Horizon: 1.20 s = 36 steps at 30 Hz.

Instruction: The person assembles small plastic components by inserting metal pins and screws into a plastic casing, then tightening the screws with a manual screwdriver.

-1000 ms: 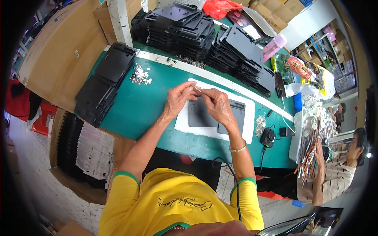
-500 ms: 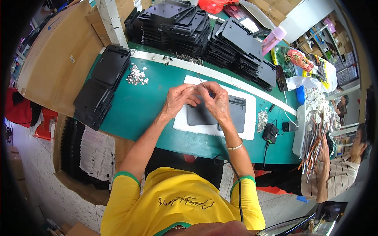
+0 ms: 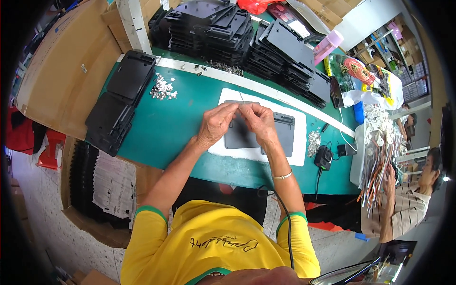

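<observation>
Both hands meet fingertip to fingertip over a flat black plastic panel lying on a white padded sheet. My right hand is closed, with the thin metal shaft of a tool sticking up beyond its fingertips. The rest of that tool is hidden in the fingers. My left hand is pinched against the right one, and whatever it holds is too small to make out. Small metal parts lie in one heap to the left and another heap right of the sheet.
Black panels stand in tall stacks behind a white rail, and more panels lie at the left. At right are a black adapter with cables and a white bin of wired parts. A co-worker handles those wires.
My fingertips have come closer together, and the left fingers have drawn in to a tighter pinch. The whole view has shifted slightly. The panel stays on the sheet.
</observation>
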Motion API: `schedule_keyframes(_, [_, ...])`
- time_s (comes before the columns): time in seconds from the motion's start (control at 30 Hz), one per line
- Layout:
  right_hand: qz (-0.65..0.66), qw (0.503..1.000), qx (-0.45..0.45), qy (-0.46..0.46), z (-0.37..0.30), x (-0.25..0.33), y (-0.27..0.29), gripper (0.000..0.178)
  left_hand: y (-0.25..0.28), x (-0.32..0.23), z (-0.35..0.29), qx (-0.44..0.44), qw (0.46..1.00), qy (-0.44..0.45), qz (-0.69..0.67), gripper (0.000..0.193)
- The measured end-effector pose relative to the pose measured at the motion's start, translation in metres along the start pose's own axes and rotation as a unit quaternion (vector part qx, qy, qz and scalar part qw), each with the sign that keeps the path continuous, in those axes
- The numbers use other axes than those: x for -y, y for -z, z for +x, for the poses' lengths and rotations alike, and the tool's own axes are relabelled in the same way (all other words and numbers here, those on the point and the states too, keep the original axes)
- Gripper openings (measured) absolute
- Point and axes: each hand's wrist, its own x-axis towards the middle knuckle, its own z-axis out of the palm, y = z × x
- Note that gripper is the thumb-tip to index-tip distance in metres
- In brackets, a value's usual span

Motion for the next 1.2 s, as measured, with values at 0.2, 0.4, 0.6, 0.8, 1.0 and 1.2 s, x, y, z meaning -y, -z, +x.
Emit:
schedule_keyframes(0.2, [0.169, 0.977, 0.051, -0.116, -0.002, 0.003, 0.008, 0.019, 0.002, -0.004, 0.001, 0.017, 0.997, -0.045, 0.056, 0.029])
schedule_keyframes(0.4, [0.207, 0.962, 0.085, -0.158, 0.003, -0.007, 0.016, 0.014, -0.001, -0.003, 0.000, 0.027, 0.997, -0.043, 0.057, 0.028])
schedule_keyframes(0.6, [0.175, 0.970, 0.070, -0.154, 0.001, -0.004, 0.012, 0.013, 0.000, -0.003, 0.001, 0.023, 0.996, -0.058, 0.059, 0.029])
schedule_keyframes(0.8, [0.083, 0.992, 0.015, -0.096, 0.000, -0.006, 0.002, 0.014, -0.002, -0.003, 0.000, 0.038, 0.999, 0.015, 0.019, 0.023])
schedule_keyframes(1.0, [-0.008, 0.999, -0.043, -0.001, 0.003, -0.011, -0.003, 0.013, -0.003, -0.007, 0.002, 0.027, 0.997, 0.065, -0.017, 0.017])
schedule_keyframes(1.2, [-0.098, 0.991, -0.075, 0.046, 0.002, -0.014, -0.005, 0.015, 0.001, -0.001, 0.001, 0.042, 0.973, 0.193, -0.121, 0.015])
